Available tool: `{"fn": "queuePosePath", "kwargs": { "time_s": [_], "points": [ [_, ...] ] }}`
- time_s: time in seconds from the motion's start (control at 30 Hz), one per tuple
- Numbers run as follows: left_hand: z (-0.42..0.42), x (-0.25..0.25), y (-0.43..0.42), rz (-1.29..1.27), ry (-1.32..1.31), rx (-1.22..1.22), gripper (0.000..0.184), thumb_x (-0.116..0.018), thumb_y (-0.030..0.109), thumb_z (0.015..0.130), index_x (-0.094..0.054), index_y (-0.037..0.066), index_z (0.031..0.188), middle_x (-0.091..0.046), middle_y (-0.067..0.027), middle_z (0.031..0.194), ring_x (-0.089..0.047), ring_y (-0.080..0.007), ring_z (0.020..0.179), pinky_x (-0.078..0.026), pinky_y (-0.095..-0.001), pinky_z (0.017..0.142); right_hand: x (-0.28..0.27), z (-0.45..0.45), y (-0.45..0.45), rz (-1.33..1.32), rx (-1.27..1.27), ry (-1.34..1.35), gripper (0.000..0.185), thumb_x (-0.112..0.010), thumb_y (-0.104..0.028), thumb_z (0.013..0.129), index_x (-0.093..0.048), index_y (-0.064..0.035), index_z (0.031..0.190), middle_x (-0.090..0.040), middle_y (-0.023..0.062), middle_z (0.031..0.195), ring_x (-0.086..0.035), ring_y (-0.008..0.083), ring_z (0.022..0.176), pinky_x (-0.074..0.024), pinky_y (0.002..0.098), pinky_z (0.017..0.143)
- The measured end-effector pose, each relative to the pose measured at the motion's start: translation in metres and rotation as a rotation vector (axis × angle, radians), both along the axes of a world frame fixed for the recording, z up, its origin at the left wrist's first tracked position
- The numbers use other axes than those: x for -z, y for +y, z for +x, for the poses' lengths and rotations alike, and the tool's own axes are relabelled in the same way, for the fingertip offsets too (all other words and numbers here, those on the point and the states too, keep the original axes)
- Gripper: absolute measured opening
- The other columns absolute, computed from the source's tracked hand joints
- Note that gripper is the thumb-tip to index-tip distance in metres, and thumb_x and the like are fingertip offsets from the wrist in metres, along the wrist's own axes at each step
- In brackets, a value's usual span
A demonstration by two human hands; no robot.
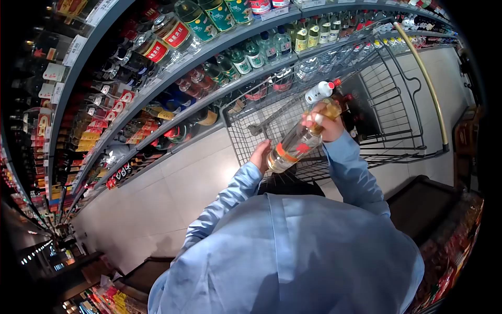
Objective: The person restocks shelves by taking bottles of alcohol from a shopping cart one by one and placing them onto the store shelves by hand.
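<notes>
My right hand point(325, 121) is wrapped round the upper part of a clear glass bottle point(295, 150) with an orange band and a pale label. The bottle is tilted, its base toward my left hand. At the base, my left hand point(260, 155) has its thumb raised; its other fingers are hidden behind the bottle. Just beyond my right hand lies a white bottle point(319, 92) with a red cap, over the metal shopping cart point(405, 131). Dark red-topped bottles point(351, 107) show beside my right hand, inside the cart.
Curved-looking shelves point(172, 78) full of bottles run along the left and far side. Pale floor tiles point(172, 175) lie between the shelves and me. A dark display stand point(423, 206) is at the right, with packaged goods point(460, 251) beside it.
</notes>
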State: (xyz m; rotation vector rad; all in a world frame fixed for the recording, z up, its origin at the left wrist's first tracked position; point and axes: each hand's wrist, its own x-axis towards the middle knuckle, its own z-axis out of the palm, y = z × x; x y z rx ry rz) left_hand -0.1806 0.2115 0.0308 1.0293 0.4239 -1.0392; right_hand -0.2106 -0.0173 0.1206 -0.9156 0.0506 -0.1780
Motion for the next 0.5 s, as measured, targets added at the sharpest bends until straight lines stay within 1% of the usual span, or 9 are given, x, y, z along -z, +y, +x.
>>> {"fn": "queuePosePath", "kwargs": {
  "time_s": [0.03,0.07,0.13,0.17,0.23,0.27,0.33,0.4,0.5],
  "points": [
    [0.001,-0.004,-0.001,-0.244,0.066,0.004,0.05,-0.048,0.041,0.081,-0.039,0.008,0.117,-0.05,-0.0124,0.108,-0.051,-0.0245,0.095,-0.042,-0.0401,0.08,-0.02,0.001,0.003,0.009,-0.009,0.026,0.004,-0.048,-0.005,0.076,-0.05,-0.0015,0.076,-0.053,0.0059,0.07,-0.058,0.0183,0.066,-0.0481,0.0326,0.069],
    [-0.003,-0.009,0.003,-0.426,0.236,0.029,0.06,-0.043,0.05,0.079,-0.032,0.011,0.124,-0.039,-0.014,0.12,-0.044,-0.0307,0.105,-0.039,-0.0467,0.085,-0.033,0.004,0.009,0.115,0.026,0.052,0.004,-0.048,-0.006,0.077,-0.05,-0.0022,0.076,-0.053,0.0059,0.069,-0.058,0.0187,0.065,-0.0482,0.0335,0.069],
    [-0.011,-0.061,0.01,-0.732,0.28,0.141,0.074,-0.035,0.062,0.077,-0.02,0.015,0.132,-0.028,-0.0178,0.132,-0.039,-0.0398,0.111,-0.041,-0.0521,0.083,-0.045,0.014,0.022,0.28,0.028,0.162,0.008,-0.05,-0.012,0.078,-0.048,-0.0044,0.078,-0.05,0.0061,0.066,-0.056,0.0209,0.065,-0.0475,0.037,0.071],
    [-0.013,-0.091,0.013,-0.843,0.164,0.232,0.077,-0.031,0.065,0.077,-0.016,0.015,0.134,-0.027,-0.0201,0.132,-0.041,-0.0427,0.108,-0.046,-0.0509,0.076,-0.046,0.016,0.026,0.322,0.018,0.197,0.011,-0.049,-0.016,0.078,-0.047,-0.0053,0.076,-0.049,0.0061,0.065,-0.055,0.0205,0.065,-0.0462,0.0382,0.074],
    [-0.014,-0.095,0.03,-0.991,0.18,0.22,0.087,-0.037,0.066,0.073,-0.006,0.014,0.135,-0.022,-0.0239,0.131,-0.04,-0.043,0.11,-0.05,-0.0465,0.071,-0.048,0.024,0.034,0.404,-0.009,0.267,0.017,-0.047,-0.022,0.08,-0.044,-0.0072,0.072,-0.048,0.0059,0.062,-0.052,0.0197,0.065,-0.0435,0.0406,0.08],
    [-0.019,-0.097,0.032,-0.943,0.015,0.167,0.083,-0.042,0.06,0.075,-0.006,0.017,0.135,-0.022,-0.0242,0.132,-0.042,-0.0417,0.107,-0.05,-0.0416,0.068,-0.038,0.028,0.035,0.374,-0.012,0.28,0.018,-0.047,-0.024,0.081,-0.045,-0.0079,0.072,-0.048,0.0054,0.062,-0.052,0.0201,0.065,-0.0443,0.0415,0.08],
    [-0.021,-0.103,0.039,-0.95,-0.13,0.136,0.081,-0.049,0.051,0.075,-0.005,0.02,0.136,-0.021,-0.0237,0.132,-0.045,-0.0403,0.103,-0.051,-0.0367,0.065,-0.034,0.036,0.049,0.383,-0.059,0.252,0.018,-0.048,-0.024,0.08,-0.045,-0.0078,0.072,-0.048,0.0049,0.062,-0.053,0.0199,0.065,-0.0443,0.0412,0.079],
    [-0.018,-0.102,0.055,-1.047,-0.096,0.174,0.084,-0.055,0.045,0.073,-0.004,0.02,0.136,-0.02,-0.0222,0.133,-0.046,-0.0402,0.101,-0.05,-0.0371,0.065,-0.042,0.044,0.063,0.338,-0.079,0.274,0.018,-0.048,-0.024,0.08,-0.045,-0.008,0.071,-0.047,0.0041,0.061,-0.053,0.0199,0.066,-0.0442,0.0411,0.079],
    [-0.015,-0.122,0.079,-1.111,-0.027,0.18,0.088,-0.06,0.04,0.071,-0.003,0.022,0.136,-0.019,-0.0205,0.134,-0.045,-0.0405,0.102,-0.05,-0.0381,0.065,-0.062,0.057,0.091,0.296,-0.155,0.297,0.018,-0.048,-0.024,0.08,-0.045,-0.0084,0.071,-0.047,0.0032,0.061,-0.053,0.0196,0.066,-0.0438,0.0407,0.079]
  ]
}}
